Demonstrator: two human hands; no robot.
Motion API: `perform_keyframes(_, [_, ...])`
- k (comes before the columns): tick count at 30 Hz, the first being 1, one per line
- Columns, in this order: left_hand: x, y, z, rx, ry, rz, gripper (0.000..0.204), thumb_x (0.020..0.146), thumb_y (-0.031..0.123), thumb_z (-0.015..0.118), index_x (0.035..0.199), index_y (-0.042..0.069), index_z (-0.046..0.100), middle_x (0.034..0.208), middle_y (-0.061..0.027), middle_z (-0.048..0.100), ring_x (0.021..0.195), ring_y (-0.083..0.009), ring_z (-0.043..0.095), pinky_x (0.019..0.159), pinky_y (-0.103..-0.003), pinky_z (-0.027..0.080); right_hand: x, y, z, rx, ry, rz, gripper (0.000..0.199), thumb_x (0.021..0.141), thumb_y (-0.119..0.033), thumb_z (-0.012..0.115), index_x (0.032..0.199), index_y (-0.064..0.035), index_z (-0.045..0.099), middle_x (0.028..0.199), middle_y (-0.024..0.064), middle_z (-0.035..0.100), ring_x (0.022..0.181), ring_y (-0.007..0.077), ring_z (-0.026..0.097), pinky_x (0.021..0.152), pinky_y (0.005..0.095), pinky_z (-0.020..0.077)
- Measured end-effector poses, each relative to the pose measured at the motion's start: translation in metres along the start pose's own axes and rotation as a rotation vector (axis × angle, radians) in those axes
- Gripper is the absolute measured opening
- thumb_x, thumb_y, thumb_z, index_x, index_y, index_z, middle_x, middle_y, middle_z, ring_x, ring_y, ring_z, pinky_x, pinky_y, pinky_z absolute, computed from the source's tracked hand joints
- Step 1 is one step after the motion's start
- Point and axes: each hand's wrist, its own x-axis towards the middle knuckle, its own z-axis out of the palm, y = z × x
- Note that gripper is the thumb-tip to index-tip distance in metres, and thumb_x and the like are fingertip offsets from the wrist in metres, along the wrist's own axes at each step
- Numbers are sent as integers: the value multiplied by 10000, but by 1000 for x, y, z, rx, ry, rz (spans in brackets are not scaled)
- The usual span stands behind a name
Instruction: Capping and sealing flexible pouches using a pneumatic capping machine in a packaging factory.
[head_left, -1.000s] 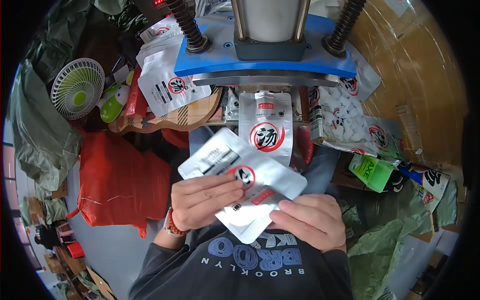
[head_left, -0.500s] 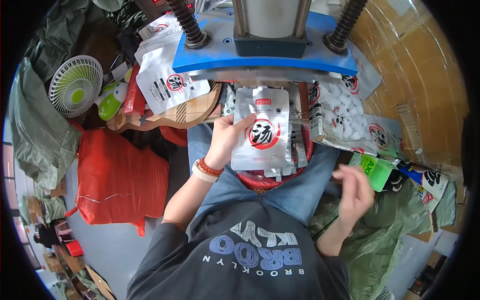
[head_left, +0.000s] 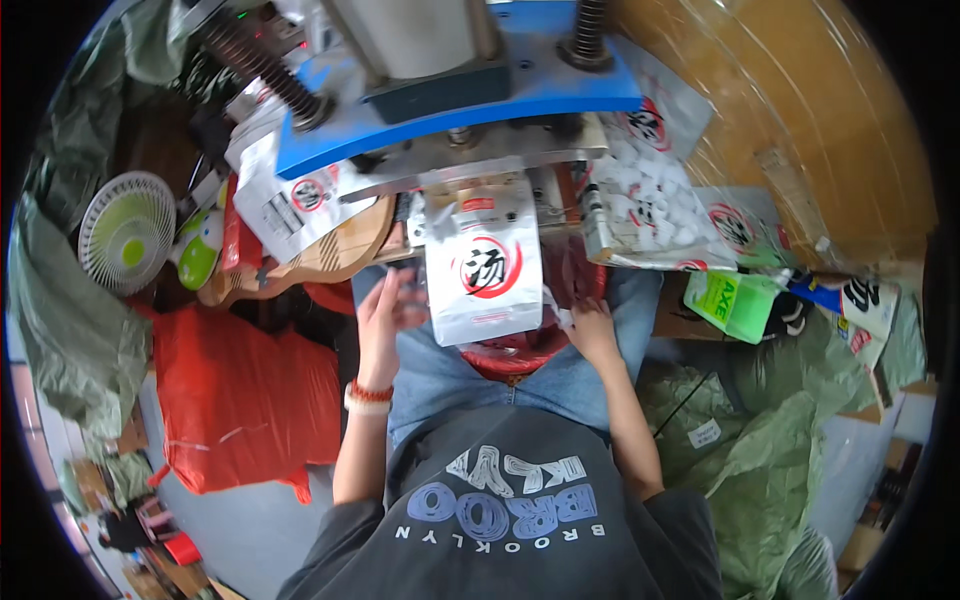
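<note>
A silver-white pouch (head_left: pixel 487 262) with a round red and black print hangs from under the metal plate of a blue press (head_left: pixel 450 115), its upper edge at the plate. Just left of the pouch is my left hand (head_left: pixel 382 315), fingers apart and slightly blurred, holding nothing. At the pouch's lower right, my right hand (head_left: pixel 593 333) reaches over a red basket (head_left: pixel 520 366) between my knees. Its fingers are closed at a small pale piece, which I cannot make out. Part of the basket is hidden behind the pouch.
Right of the press stands an open box of small white pieces (head_left: pixel 660 205). Flat pouches (head_left: pixel 290 195) lie on a wooden board (head_left: pixel 345 245) at the left. A fan (head_left: pixel 127 232), a red sack (head_left: pixel 245 395), a green container (head_left: pixel 730 303) and a large carton (head_left: pixel 800 120) surround me.
My left hand has let go of the pouch and moved left. My right hand has come in from the right to the basket. The whole view has turned and shifted somewhat.
</note>
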Motion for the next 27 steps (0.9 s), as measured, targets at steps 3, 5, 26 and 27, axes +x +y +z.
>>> perform_keyframes(3, [-40, -43, -20, 133, 32, -46, 358, 979, 316, 548, 1106, -7, 638, 864, -79, 678, 673, -142, 655, 624, -240, 510, -15, -16, -61, 342, 45, -170, 123, 738, -106, 668, 799, 0, 662, 824, 165, 662, 851, 341, 632, 808, 414, 492])
perform_keyframes(5, [-68, -61, -17, 208, -114, -111, 275, 974, 237, 562, 1081, -1, 650, 868, -79, 690, 688, -141, 656, 639, -241, 521, -31, -16, -104, 440, 77, -155, 118, 725, -85, 669, 799, 6, 651, 817, 168, 655, 834, 341, 629, 782, 416, 494])
perform_keyframes(26, [-67, -76, 96, 959, -829, 1020, 138, 744, 74, 710, 880, 59, 692, 881, -120, 683, 805, -283, 669, 781, -329, 539, -51, -25, -143, 419, 546, -196, 131, 797, -54, 684, 903, 16, 650, 865, 106, 653, 784, 256, 626, 692, 346, 479])
perform_keyframes(27, [-90, -55, 88, 835, -846, 905, 130, 800, 92, 697, 920, 40, 695, 869, -98, 696, 786, -240, 674, 738, -305, 537, -48, -25, -143, 580, 551, -216, 145, 815, -61, 686, 932, 21, 663, 882, 105, 674, 802, 227, 648, 693, 318, 486])
